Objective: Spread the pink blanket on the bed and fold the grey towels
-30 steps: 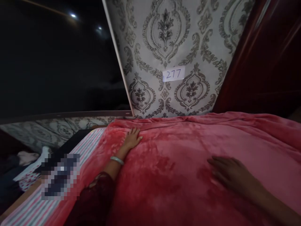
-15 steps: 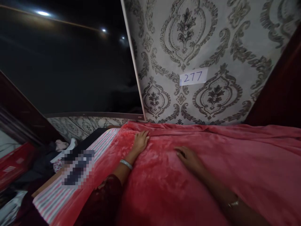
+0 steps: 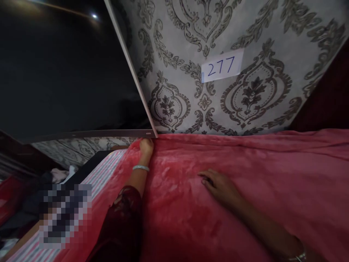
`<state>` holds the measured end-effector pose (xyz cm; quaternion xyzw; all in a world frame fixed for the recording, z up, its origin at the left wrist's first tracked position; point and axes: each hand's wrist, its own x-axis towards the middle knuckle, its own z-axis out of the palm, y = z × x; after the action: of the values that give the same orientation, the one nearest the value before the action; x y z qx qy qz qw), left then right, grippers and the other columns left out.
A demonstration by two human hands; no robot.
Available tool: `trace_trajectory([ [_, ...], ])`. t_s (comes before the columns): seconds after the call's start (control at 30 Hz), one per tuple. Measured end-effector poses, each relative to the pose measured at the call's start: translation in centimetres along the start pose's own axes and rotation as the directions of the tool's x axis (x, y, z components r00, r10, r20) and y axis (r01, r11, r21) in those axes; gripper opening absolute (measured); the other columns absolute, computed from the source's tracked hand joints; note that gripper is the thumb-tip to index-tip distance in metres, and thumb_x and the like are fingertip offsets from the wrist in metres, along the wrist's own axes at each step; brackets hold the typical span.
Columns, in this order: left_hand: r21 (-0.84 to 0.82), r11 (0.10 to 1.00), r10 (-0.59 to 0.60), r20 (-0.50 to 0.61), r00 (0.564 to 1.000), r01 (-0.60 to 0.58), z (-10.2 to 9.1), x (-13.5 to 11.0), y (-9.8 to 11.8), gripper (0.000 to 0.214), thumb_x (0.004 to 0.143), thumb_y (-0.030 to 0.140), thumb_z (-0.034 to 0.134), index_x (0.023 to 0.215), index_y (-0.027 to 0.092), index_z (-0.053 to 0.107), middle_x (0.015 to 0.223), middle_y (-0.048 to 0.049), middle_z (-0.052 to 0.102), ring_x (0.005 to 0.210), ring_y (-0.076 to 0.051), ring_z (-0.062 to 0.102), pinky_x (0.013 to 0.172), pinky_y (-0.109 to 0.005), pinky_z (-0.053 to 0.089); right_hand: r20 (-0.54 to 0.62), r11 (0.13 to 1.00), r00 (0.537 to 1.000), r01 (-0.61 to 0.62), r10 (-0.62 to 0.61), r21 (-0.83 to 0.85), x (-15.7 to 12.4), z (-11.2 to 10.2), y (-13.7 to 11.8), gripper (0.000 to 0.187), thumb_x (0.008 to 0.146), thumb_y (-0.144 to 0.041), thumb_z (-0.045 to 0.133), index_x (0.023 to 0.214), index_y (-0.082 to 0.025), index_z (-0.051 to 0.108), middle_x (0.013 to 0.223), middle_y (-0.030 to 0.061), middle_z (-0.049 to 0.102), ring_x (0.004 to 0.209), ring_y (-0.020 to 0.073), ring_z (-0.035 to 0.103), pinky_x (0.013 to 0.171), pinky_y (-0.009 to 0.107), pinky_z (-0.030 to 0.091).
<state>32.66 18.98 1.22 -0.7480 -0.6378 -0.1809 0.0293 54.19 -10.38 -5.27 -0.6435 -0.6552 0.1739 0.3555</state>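
A red plush blanket lies spread across the surface in front of me, with loose folds along its back edge by the wall. My left hand is at the blanket's back edge, just below the television's lower right corner. Its fingers are curled closed on the fabric, and their tips are hidden. Near the blanket's middle, my right hand lies low over the plush with thumb and forefinger apart, holding nothing. At the blanket's left side a striped cloth shows from beneath it.
A large dark television stands at the left, close to my left hand. Behind the blanket is a patterned wall bearing a paper marked 277. Heaped clothes are at the far left, past a blurred-out patch.
My left hand has moved from lying flat on the blanket to its back edge, where the fingers have curled. The right hand stays nearly in place. The view has shifted closer.
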Motion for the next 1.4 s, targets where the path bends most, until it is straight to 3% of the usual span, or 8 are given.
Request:
trace_trajectory([
  [0.2, -0.099, 0.992, 0.075, -0.031, 0.997, -0.077, 1.6, -1.3, -0.1, 0.044, 0.094, 0.019, 0.041, 0.133, 0.007, 0.056, 0.125, -0.0189, 0.068, 0.114, -0.026, 0.066, 0.098, -0.034, 0.051, 0.007, 0.999, 1.000, -0.023, 0.023, -0.027, 0.2, -0.2, -0.4, 0.035, 0.093, -0.018, 0.048, 0.120, -0.019, 0.070, 0.110, 0.0097, 0.070, 0.097, 0.0212, 0.066, 0.086, 0.033, 0.051],
  [0.47, -0.125, 0.963, 0.242, 0.019, 0.970, -0.237, 0.1, -4.2, 2.8, 0.052, 0.093, 0.030, 0.050, 0.137, 0.003, 0.052, 0.138, -0.0256, 0.059, 0.131, -0.032, 0.056, 0.108, -0.044, 0.045, -0.024, 0.998, 0.999, -0.038, 0.037, -0.043, 0.5, -0.2, -0.8, 0.033, 0.091, -0.012, 0.054, 0.118, -0.019, 0.071, 0.108, 0.0073, 0.069, 0.096, 0.0180, 0.064, 0.086, 0.029, 0.048],
  [0.57, -0.139, 0.830, 0.557, 0.139, 0.819, -0.540, -0.1, -8.8, 3.6, 0.061, 0.095, 0.043, 0.051, 0.150, 0.016, 0.046, 0.161, -0.0174, 0.037, 0.150, -0.033, 0.032, 0.119, -0.053, 0.031, -0.019, 0.997, 0.999, -0.044, 0.043, -0.062, 0.5, -0.1, -0.9, 0.034, 0.090, -0.012, 0.055, 0.120, -0.019, 0.071, 0.108, 0.0073, 0.068, 0.097, 0.0182, 0.064, 0.086, 0.029, 0.047],
  [0.67, -0.145, 0.746, 0.663, 0.258, 0.703, -0.650, 0.1, -12.8, 3.3, 0.061, 0.099, 0.048, 0.043, 0.156, 0.029, 0.038, 0.167, -0.0084, 0.028, 0.155, -0.034, 0.018, 0.120, -0.063, 0.022, -0.010, 0.996, 0.999, -0.043, 0.042, -0.078, 0.6, -0.2, -1.0, 0.035, 0.091, -0.012, 0.055, 0.122, -0.019, 0.070, 0.109, 0.0075, 0.068, 0.100, 0.0189, 0.063, 0.088, 0.030, 0.046],
  [0.8, -0.070, 0.767, 0.624, 0.313, 0.716, -0.638, 0.3, -14.2, 3.0, 0.061, 0.100, 0.048, 0.040, 0.158, 0.029, 0.034, 0.167, -0.0075, 0.027, 0.155, -0.036, 0.016, 0.119, -0.066, 0.020, 0.004, 0.994, 0.998, -0.054, 0.055, -0.091, 0.7, -0.4, -1.2, 0.036, 0.090, -0.013, 0.055, 0.123, -0.019, 0.070, 0.109, 0.0072, 0.067, 0.099, 0.0187, 0.062, 0.088, 0.029, 0.046],
  [1.13, 0.023, 0.737, 0.648, 0.259, 0.716, -0.676, 1.3, -12.0, 3.2, 0.064, 0.097, 0.044, 0.030, 0.158, 0.022, 0.035, 0.166, -0.0086, 0.029, 0.154, -0.036, 0.020, 0.117, -0.062, 0.026, -0.018, 0.952, 0.998, 0.051, -0.060, -0.300, 1.3, -1.7, -1.7, 0.031, 0.096, -0.020, 0.054, 0.124, -0.020, 0.067, 0.113, 0.0068, 0.066, 0.103, 0.0179, 0.059, 0.089, 0.029, 0.046],
  [1.27, -0.020, 0.768, 0.624, 0.242, 0.743, -0.640, 0.2, -12.4, 3.8, 0.065, 0.098, 0.044, 0.022, 0.159, 0.023, 0.032, 0.167, -0.0075, 0.027, 0.153, -0.035, 0.022, 0.117, -0.064, 0.025, -0.011, 0.893, 0.990, 0.119, -0.138, -0.434, -2.3, -4.0, -1.0, 0.034, 0.098, -0.038, 0.059, 0.127, -0.021, 0.064, 0.136, 0.0096, 0.059, 0.127, 0.0243, 0.049, 0.107, 0.043, 0.039],
  [1.4, -0.043, 0.744, 0.656, 0.238, 0.717, -0.667, -1.6, -13.8, 4.3, 0.063, 0.097, 0.038, 0.021, 0.154, 0.022, 0.044, 0.165, -0.0084, 0.033, 0.154, -0.032, 0.023, 0.116, -0.063, 0.029, 0.053, 0.884, 0.998, 0.059, -0.039, -0.463, -8.8, -7.4, 1.4, 0.049, 0.101, -0.047, 0.052, 0.145, -0.026, 0.052, 0.157, 0.0096, 0.042, 0.143, 0.0269, 0.037, 0.117, 0.053, 0.027],
])
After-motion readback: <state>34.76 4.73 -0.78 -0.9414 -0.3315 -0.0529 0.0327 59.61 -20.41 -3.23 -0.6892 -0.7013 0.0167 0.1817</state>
